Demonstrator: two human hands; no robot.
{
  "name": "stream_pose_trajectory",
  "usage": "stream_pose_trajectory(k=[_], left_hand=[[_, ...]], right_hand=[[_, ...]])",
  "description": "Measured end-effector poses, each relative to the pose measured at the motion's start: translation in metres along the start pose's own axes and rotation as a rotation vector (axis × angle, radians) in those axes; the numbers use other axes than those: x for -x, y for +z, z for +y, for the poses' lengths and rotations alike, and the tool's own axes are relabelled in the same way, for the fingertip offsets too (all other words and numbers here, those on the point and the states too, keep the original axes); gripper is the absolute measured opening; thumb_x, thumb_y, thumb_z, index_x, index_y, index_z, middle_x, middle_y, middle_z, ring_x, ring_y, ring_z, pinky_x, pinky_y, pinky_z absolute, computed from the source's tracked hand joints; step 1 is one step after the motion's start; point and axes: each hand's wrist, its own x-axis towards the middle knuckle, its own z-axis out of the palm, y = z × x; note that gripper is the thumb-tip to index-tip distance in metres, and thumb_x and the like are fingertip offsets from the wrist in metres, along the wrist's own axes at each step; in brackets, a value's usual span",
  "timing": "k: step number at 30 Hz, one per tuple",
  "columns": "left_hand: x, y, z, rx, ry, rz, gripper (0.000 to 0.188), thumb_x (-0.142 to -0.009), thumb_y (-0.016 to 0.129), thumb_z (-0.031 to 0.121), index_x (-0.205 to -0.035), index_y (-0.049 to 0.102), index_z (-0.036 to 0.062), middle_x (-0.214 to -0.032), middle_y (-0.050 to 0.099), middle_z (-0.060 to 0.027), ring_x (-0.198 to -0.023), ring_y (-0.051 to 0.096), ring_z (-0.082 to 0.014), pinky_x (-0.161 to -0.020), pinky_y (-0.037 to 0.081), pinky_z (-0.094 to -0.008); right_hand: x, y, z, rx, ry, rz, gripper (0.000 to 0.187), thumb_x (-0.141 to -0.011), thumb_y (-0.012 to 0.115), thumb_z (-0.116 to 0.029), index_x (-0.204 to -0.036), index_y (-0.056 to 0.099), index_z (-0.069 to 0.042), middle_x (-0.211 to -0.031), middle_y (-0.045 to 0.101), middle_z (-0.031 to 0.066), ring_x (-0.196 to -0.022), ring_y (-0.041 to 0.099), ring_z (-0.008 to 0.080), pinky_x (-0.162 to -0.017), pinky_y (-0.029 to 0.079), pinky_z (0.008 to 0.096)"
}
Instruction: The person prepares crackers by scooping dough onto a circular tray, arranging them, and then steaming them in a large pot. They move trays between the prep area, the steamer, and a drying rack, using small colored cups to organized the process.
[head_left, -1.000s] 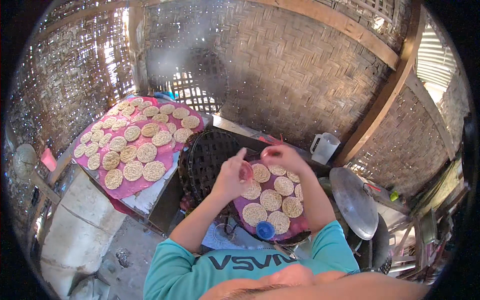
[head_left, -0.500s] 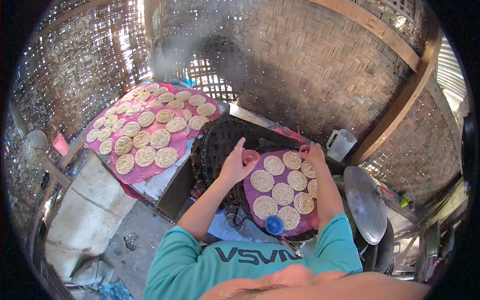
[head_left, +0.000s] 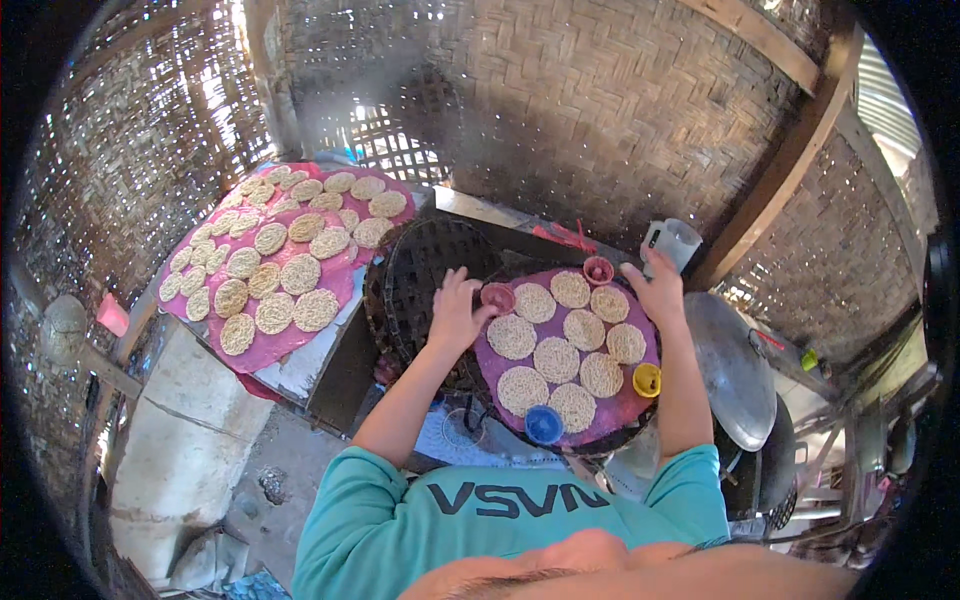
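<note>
A round tray covered in purple-pink cloth (head_left: 490, 372) lies before me, with several flat, coiled, pale noodle-like rounds (head_left: 556, 359) on it. My left hand (head_left: 456, 312) is at its upper left edge, fingers spread, thumb next to a small red cup (head_left: 497, 297); I cannot tell if they touch. My right hand (head_left: 659, 291) is open over the upper right edge, holding nothing. A second red cup (head_left: 598, 270) stands at the far edge, apart from that hand. A blue cup (head_left: 543, 424) sits at the near edge and a yellow cup (head_left: 647, 380) at the right.
To the left, a table bears pink cloth (head_left: 215, 325) with many similar rounds. A dark woven basket (head_left: 430, 265) leans beside the tray. A whitish plastic jug (head_left: 676, 243) stands behind my right hand. A large metal lid (head_left: 722, 370) is at the right. Woven bamboo walls (head_left: 590, 120) enclose the space.
My right hand has come off the far red cup and shifted right, uncovering the yellow cup. My left hand's fingers have loosened around the left red cup. The view has shifted slightly.
</note>
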Motion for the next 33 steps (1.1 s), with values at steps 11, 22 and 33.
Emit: stream_pose_trajectory(k=[11, 22, 33], left_hand=[[0.015, 0.008, 0.013, -0.358, -0.168, -0.161, 0.016, -0.069, 0.066, 0.023, -0.075, 0.066, 0.0083, -0.128, 0.042, -0.0173, -0.123, 0.032, -0.0377, -0.096, 0.031, -0.0522], [0.006, 0.018, 0.011, -0.276, -0.022, -0.109, 0.017, -0.075, 0.060, 0.015, -0.083, 0.057, 0.0009, -0.102, 0.054, -0.0134, -0.094, 0.052, -0.0317, -0.077, 0.046, -0.0397], [0.008, 0.018, 0.001, -0.144, -0.050, -0.043, 0.013, -0.073, 0.063, 0.010, -0.080, 0.057, 0.0007, -0.098, 0.053, -0.0174, -0.095, 0.051, -0.0339, -0.081, 0.043, -0.0397]], right_hand=[[0.109, -0.073, 0.019, -0.182, 0.246, -0.060, 0.045, -0.073, 0.068, -0.025, -0.110, 0.057, -0.002, -0.110, 0.056, 0.0173, -0.096, 0.056, 0.0285, -0.084, 0.044, 0.0346], [0.176, -0.083, 0.032, -0.217, 0.414, -0.037, 0.043, -0.074, 0.067, -0.025, -0.109, 0.057, -0.002, -0.106, 0.057, 0.0139, -0.091, 0.057, 0.0233, -0.073, 0.046, 0.0313], [0.187, -0.076, 0.023, -0.143, 0.356, -0.088, 0.046, -0.072, 0.069, -0.026, -0.106, 0.057, 0.002, -0.108, 0.056, 0.0181, -0.100, 0.054, 0.0321, -0.087, 0.042, 0.0369]])
